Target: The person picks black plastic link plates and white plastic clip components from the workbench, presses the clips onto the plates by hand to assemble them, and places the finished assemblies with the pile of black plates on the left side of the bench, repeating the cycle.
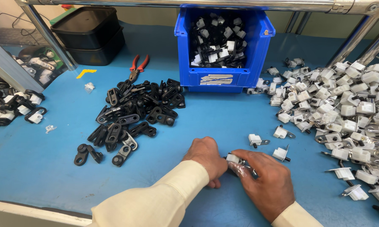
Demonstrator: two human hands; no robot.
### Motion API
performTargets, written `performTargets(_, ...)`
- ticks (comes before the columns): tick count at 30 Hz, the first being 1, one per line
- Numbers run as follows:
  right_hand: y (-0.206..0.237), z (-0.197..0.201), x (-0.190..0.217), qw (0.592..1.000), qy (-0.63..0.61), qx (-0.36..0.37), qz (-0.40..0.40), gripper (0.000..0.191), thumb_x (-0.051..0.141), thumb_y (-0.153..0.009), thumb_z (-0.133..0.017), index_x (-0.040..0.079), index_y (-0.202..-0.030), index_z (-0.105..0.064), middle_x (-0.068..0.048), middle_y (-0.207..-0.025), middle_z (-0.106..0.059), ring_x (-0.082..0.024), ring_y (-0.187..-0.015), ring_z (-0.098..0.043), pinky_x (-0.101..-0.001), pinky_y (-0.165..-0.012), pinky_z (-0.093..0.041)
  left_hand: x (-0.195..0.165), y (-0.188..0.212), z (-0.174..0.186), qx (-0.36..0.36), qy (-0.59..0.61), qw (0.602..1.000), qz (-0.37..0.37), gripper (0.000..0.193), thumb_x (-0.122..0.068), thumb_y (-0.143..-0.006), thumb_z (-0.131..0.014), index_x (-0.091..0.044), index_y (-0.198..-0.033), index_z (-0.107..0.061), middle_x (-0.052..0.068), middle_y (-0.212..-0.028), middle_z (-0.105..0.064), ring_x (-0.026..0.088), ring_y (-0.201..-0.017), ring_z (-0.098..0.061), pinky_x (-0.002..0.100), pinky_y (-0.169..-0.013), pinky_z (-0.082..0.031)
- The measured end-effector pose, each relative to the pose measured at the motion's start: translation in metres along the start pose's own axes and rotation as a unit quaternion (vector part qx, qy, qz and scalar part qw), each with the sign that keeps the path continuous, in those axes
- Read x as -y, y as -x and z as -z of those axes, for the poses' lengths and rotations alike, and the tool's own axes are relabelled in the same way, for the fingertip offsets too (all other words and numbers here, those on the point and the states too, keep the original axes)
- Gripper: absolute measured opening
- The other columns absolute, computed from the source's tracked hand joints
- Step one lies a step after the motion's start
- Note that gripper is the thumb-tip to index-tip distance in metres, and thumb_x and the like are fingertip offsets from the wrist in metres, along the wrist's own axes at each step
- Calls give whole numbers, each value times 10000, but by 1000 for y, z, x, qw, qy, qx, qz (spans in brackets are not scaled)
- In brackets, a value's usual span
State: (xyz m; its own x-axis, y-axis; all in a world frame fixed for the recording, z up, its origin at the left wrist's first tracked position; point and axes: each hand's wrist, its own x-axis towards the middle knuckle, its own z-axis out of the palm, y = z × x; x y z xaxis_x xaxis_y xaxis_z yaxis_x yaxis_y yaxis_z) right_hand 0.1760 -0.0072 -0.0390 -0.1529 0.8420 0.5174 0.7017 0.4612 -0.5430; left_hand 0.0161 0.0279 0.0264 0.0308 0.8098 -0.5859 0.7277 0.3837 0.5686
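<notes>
Head camera looks down on a blue worktable. Both hands meet near its front edge. The left hand is curled closed around one side of a small white plastic block with a metal clip. The right hand pinches the other side with its fingers close together, probably so that the part stays steady between them. What lies under the palms I cannot tell.

A heap of black plastic link pieces lies to the left, and a large heap of white blocks with metal tabs lies to the right, each near the hand of its own side. A blue plastic bin of black-and-white parts stands behind, within reach. Red-handled pliers lie beside it.

Open blue surface remains between the heaps, around the hands. A few loose white parts lie just beyond the right hand. A steel frame bar crosses overhead.
</notes>
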Motion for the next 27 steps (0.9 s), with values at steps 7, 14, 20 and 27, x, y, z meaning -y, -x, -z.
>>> performTargets(7,0,1,-8,998,32,15,56,306,75,-725,-781,113,-1029,-770,-47,-969,-796,-236,-880,-761,-362,-731,-592,17,-14,1,32,113,993,-27,143,-61,-959,-573,39,-969,-675,148,-813,-771,235,-647,-779,307,-548,-641)
performTargets(14,-6,5,-3,995,26,70,70,311,106,-735,-792,139,-1043,-768,-44,-920,-794,-231,-835,-758,-365,-708,-586,17,-19,2,52,135,989,-30,154,-73,-987,-556,31,-990,-670,157,-842,-766,247,-651,-776,311,-533,-638)
performTargets(20,-31,14,15,979,94,174,-45,314,232,-771,-796,220,-1085,-783,-10,-941,-794,-248,-825,-746,-390,-710,-574,5,-16,3,-7,16,999,-37,130,-80,-981,-557,-63,-1016,-680,108,-835,-785,194,-663,-774,289,-590,-618)
performTargets(27,-46,9,-3,961,17,213,-178,268,235,-818,-816,197,-1083,-818,-11,-911,-823,-183,-866,-746,-334,-779,-586,20,-9,1,-50,114,991,-39,307,-275,-933,-755,-3,-968,-618,98,-816,-732,195,-654,-765,310,-527,-617)
